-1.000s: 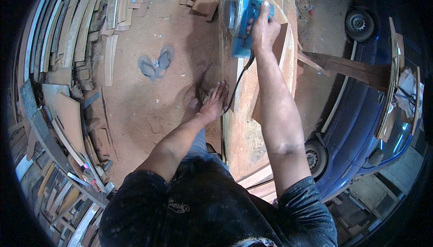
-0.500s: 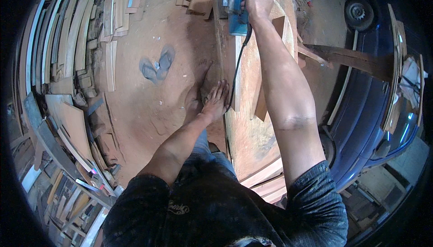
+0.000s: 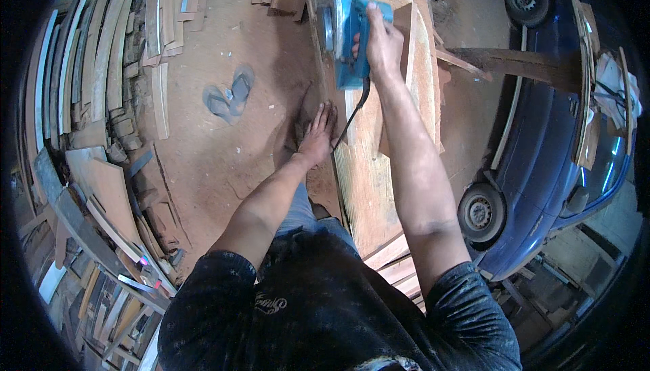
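Note:
My right hand [image 3: 380, 49] grips the handle of a blue electric planer [image 3: 342, 22] at the far part of a long wooden workbench [image 3: 365, 195]. The planer sits along the left edge of a pale board [image 3: 351, 110] lying lengthwise on the bench; its black cord [image 3: 349, 127] runs back past my left hand. My left hand [image 3: 319, 134] is at the bench's left edge beside the cord, fingers stretched forward; whether it presses on the board or the bench side is unclear. An angled wooden piece [image 3: 409, 42] lies right of the planer.
Stacked planks and offcuts [image 3: 101, 59] fill the left side. Grey flip-flops [image 3: 227, 100] lie on the dusty floor [image 3: 203, 175]. A dark blue car [image 3: 538, 188] stands at the right, with a wooden beam [image 3: 514, 59] and boards [image 3: 586, 80] beside it.
Since half a second ago the planer and my right hand have come back toward me. My left hand appears slightly farther forward along the edge, and the view has shifted a little.

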### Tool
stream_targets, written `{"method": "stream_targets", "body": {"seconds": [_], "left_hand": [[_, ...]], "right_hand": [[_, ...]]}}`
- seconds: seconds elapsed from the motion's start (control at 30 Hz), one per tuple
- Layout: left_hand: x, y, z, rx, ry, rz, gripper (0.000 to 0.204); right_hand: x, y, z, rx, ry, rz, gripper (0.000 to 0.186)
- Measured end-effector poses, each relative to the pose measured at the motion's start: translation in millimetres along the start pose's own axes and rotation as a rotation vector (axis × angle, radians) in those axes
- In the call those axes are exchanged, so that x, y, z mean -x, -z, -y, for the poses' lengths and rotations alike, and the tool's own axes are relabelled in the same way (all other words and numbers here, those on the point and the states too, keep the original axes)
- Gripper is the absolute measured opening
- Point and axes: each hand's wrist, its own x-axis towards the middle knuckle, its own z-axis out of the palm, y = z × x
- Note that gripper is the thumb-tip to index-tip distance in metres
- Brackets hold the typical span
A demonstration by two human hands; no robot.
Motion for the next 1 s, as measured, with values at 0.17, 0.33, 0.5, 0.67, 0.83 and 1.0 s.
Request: {"method": "stream_targets", "body": {"seconds": [0.17,0.33,0.5,0.67,0.83,1.0], "left_hand": [[-1.7,-11.1,7.4,0.029,-0.031,-0.044,0.097],[0.7,-18.2,20.0,-0.09,-0.017,0.147,0.062],[-0.9,-13.4,10.8,0.678,0.002,0.121,0.068],[-8.3,-13.8,10.2,-0.19,-0.281,-0.12,0.073],[-2.8,-14.5,9.1,-0.221,-0.223,-0.109,0.08],[0.7,-17.8,16.9,0.09,-0.157,-0.082,0.087]], "right_hand": [[82.8,29.2,-28.2,-0.032,-0.066,-0.013,0.064],[148.0,55.6,-65.6,-0.021,-0.1,-0.023,0.051],[205.0,78.9,-82.2,-0.062,-0.157,0.008,0.045],[241.9,96.4,-103.0,-0.084,-0.185,0.014,0.042],[265.9,110.4,-122.8,-0.13,-0.195,0.018,0.039],[287.7,121.7,-119.0,-0.123,-0.249,0.059,0.039]]}}
